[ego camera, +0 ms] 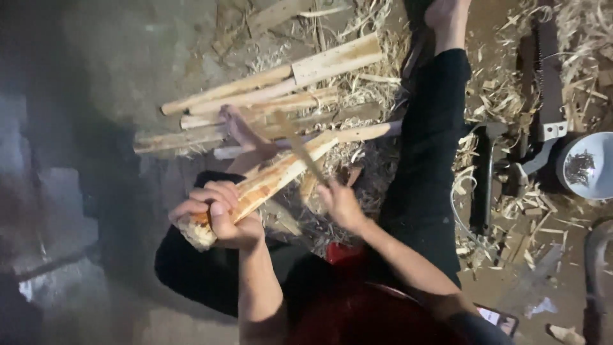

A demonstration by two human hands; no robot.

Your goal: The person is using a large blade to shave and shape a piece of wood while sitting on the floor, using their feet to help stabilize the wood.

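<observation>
dim, warm light on the centre; left side falls into murky shadow; soft, slightly blurred throughout

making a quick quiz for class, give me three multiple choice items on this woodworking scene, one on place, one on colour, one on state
1. Where is the bowl?
A. far right on the floor
B. on the lap
C. far left

2. What colour are the trousers?
A. white
B. black
C. yellow

3. How is the wooden stick held?
A. lying untouched
B. pinned under a foot
C. gripped by the left hand

A: it sits by the right edge.
B: the outstretched leg is black.
C: fingers wrap its near end, with the right hand on a blade.
</observation>
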